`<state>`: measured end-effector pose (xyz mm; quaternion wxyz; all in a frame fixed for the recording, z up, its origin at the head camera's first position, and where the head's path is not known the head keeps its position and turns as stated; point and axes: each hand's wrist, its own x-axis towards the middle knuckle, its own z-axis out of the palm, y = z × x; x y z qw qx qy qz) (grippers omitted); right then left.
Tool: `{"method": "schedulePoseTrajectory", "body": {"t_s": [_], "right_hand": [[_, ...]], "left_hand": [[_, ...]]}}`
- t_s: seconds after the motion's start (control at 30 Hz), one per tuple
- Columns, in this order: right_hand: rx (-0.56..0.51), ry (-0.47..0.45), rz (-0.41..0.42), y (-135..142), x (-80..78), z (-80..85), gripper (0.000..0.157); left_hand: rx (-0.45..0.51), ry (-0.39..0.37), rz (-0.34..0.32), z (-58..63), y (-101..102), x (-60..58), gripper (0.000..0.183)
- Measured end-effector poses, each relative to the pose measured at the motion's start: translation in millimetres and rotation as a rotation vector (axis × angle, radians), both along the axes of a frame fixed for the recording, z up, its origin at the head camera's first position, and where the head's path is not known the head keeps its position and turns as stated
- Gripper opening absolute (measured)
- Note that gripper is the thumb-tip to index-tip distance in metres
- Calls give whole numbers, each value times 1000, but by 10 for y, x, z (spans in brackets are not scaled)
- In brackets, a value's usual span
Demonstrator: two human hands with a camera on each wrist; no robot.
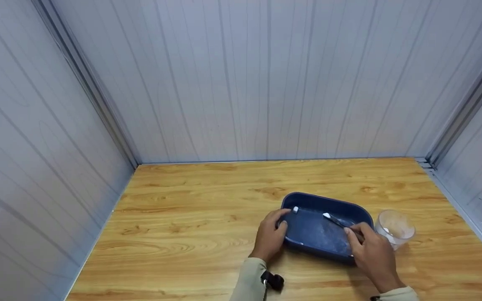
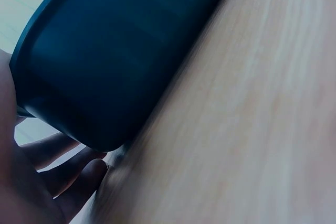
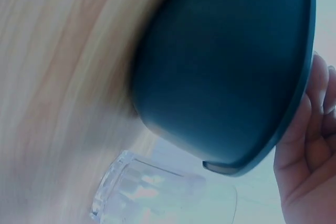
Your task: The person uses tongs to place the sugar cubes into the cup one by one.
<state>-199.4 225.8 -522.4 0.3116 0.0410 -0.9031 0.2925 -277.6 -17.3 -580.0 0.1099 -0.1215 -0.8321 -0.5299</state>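
Observation:
A dark blue rectangular tray (image 1: 320, 236) rests on the wooden table, slightly angled. My left hand (image 1: 269, 236) grips its left end, thumb over the rim; in the left wrist view the left-hand fingers (image 2: 84, 182) curl round the tray's lower corner. Inside, near that hand, lies a small white block (image 1: 295, 209). My right hand (image 1: 374, 255) reaches over the right end and pinches a slim dark tool (image 1: 337, 220), slanted across the tray. At the tool's far tip is a white piece (image 1: 327, 215). What kind of tool it is, I cannot tell.
A clear cup (image 1: 396, 229) with something white inside stands just right of the tray, close to my right hand. The wooden table (image 1: 191, 234) extends far to the left. Pale panelled walls (image 1: 245, 83) enclose the back and both sides.

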Motion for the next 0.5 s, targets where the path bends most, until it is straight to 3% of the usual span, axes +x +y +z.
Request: {"method": "schedulePoseTrajectory", "body": {"t_s": [0.5], "right_hand": [[-4, 23, -26, 37, 56, 19, 10]], "left_hand": [[8, 1, -4, 44, 3, 23, 34]]}}
